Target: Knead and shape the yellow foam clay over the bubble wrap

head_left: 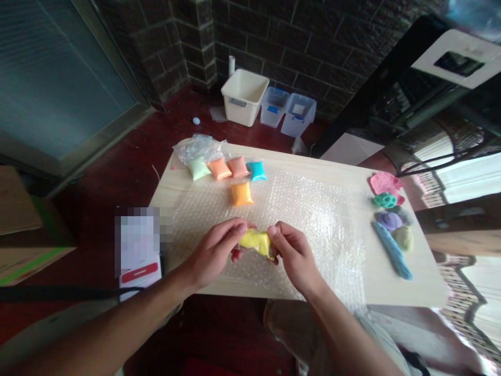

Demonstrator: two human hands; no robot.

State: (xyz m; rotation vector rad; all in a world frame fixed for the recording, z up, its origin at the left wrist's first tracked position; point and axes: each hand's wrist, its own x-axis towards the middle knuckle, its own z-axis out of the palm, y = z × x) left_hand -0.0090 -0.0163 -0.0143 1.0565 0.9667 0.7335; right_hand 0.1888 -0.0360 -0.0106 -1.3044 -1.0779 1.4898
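Note:
Between my two hands is a small clear packet of yellow modelling clay (256, 241), held above the bubble wrap. My left hand (219, 245) pinches its left end, with the thumb on top. At the packet's right end, my right hand (291, 250) is closed on it with thumb and fingers. An orange clay packet (242, 194) lies just beyond my hands. Farther back, a row holds a pale green packet (199, 168), a light orange packet (219, 169), a salmon packet (238, 167) and a blue packet (258, 171).
Bubble wrap (313, 203) covers much of the wooden table (422, 282). Crumpled plastic bags (199, 148) lie at the back left corner. On the right sit pink clay (383, 184), green clay (384, 200), purple clay (389, 221) and a blue clay roll (392, 250). Bins (245, 96) stand behind.

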